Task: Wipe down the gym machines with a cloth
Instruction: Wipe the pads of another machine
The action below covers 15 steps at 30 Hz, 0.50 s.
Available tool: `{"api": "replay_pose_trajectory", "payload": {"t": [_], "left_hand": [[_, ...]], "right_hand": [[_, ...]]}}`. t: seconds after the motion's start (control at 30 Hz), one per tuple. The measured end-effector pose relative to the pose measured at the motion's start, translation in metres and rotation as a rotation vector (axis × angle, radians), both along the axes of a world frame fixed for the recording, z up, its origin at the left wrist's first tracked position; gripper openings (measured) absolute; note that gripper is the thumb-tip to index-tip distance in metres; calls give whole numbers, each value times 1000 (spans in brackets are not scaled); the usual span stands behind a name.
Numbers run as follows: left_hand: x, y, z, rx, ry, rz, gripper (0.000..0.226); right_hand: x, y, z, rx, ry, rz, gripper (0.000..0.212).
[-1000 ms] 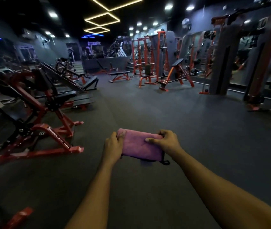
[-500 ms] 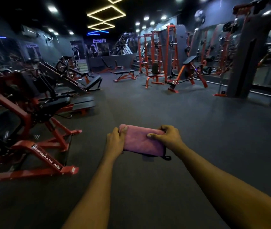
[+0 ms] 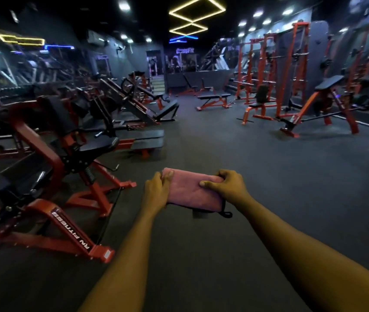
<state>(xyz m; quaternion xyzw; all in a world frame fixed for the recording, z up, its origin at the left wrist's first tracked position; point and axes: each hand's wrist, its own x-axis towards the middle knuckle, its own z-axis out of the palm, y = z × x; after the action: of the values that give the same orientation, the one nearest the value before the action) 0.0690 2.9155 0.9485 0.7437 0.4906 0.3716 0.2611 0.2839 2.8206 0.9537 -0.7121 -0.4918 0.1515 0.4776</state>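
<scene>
Folded pink cloth point(image 3: 192, 193), held in the air between left hand point(image 3: 156, 192) and right hand point(image 3: 226, 188). The fingers point(image 3: 224, 174) pinch each short end, probably to present a flat pad to the nearby red machine point(image 3: 50, 154).

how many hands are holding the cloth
2. The left hand grips the cloth at its left end; the right hand pinches its right end.
</scene>
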Motion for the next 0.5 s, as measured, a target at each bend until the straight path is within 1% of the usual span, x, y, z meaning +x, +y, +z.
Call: {"api": "replay_pose_trajectory", "payload": {"t": [0.1, 0.2, 0.3, 0.4, 0.5], "left_hand": [[33, 88, -6, -17, 2, 50, 56], [59, 178, -15, -19, -7, 77, 57], [79, 269, -17, -31, 28, 104, 54], [98, 362, -7, -53, 14, 121, 56], [120, 454, 0, -55, 32, 155, 53]], "right_hand": [[36, 98, -5, -9, -9, 58, 49], [68, 201, -17, -4, -24, 105, 52], [91, 295, -16, -11, -20, 141, 53], [110, 392, -7, -14, -26, 178, 48], [135, 492, -1, -3, -24, 209, 47]]}}
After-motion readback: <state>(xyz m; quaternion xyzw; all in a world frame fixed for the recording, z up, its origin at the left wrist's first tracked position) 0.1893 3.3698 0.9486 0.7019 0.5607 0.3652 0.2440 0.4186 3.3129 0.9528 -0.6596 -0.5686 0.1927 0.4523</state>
